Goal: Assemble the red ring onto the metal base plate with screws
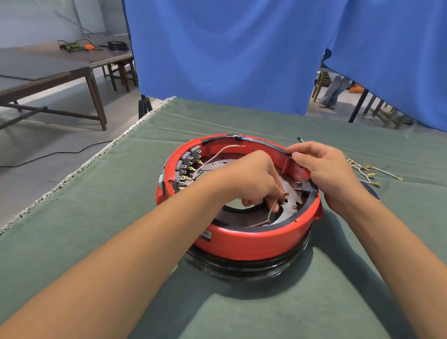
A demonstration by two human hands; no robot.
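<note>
Forearms reach over the green-clothed bench point(91, 226). Left hand point(253, 183) grip pinches a wire lead point(271, 209) with brass terminal inside the red ring point(248, 241), just above the metal base plate point(290, 207), likely routing it clear. Right hand point(324, 165) grip pinches the ring's far rim, steadying it. Spare leads point(368, 170) lie beyond. No screws visible.

Both forearms are bare from the frame's edge to the hands, left point(253, 178) and right point(327, 170); no sleeves, and seemingly nothing worn at either wrist.
</note>
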